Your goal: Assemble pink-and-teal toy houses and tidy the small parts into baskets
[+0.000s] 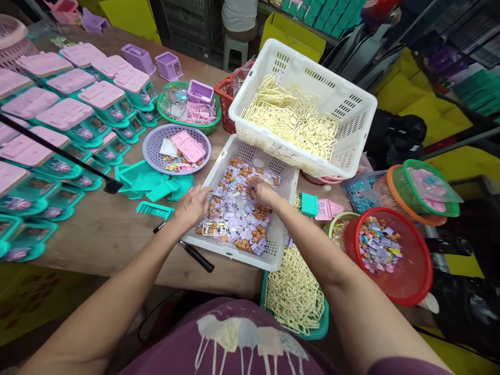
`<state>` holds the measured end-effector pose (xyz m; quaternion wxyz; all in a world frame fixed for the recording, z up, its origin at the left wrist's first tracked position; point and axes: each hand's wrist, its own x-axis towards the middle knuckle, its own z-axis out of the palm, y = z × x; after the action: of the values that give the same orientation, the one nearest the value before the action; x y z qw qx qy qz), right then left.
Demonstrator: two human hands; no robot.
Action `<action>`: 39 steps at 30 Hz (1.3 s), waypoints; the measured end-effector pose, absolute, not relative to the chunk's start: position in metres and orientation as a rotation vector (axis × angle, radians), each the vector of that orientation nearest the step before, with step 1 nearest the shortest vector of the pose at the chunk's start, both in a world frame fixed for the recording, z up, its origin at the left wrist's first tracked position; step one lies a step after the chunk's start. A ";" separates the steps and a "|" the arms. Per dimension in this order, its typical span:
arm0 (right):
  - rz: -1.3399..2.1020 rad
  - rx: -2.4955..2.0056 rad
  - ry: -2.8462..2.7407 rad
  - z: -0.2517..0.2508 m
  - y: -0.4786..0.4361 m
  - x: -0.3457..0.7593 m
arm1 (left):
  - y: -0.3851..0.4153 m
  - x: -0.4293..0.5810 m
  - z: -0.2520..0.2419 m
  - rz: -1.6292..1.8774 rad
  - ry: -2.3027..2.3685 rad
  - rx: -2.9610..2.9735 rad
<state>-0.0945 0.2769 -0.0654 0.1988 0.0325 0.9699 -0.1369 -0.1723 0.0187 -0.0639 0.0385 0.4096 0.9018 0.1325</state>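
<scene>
A white plastic basket (pixel 280 254) in front of me holds a shallow heap of small lilac pieces (pixel 238 221) and brown bear-like figures (pixel 242 245). My left hand (pixel 194 207) is at the basket's left side, its fingers bent over the rim. Inside the basket, my right hand (pixel 264 191) reaches into the heap with its fingers drawn together; whatever is between the fingertips is hidden. A cream-coloured plastic frame (pixel 214 227) lies on the pieces near the left front corner.
Behind stands a larger white crate (pixel 361 125) with cream frames. Teal toy cases with pink lids (pixel 66 113) fill the left. A lilac bowl (pixel 147 151), teal parts (pixel 146 179) and a black-handled tool (pixel 197 256) lie nearby. A red basket (pixel 417 260) is at right.
</scene>
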 end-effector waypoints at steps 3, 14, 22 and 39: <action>-0.250 0.115 2.610 -0.076 0.267 -0.091 | 0.018 -0.173 -0.065 0.411 2.770 1.243; -0.252 0.007 2.524 -0.107 0.154 -0.044 | 0.018 -0.171 -0.066 0.369 2.805 1.222; -0.512 -0.034 2.336 -0.099 0.159 -0.055 | 0.018 -0.170 -0.065 0.300 2.843 1.255; -1.349 0.334 2.378 -0.046 0.210 -0.064 | 0.019 -0.169 -0.062 0.072 2.868 1.303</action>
<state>-0.0636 0.2102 -0.0455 0.1922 0.1191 0.8472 -0.4807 -0.1694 0.0189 -0.0621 -0.0050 0.4136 0.9102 0.0227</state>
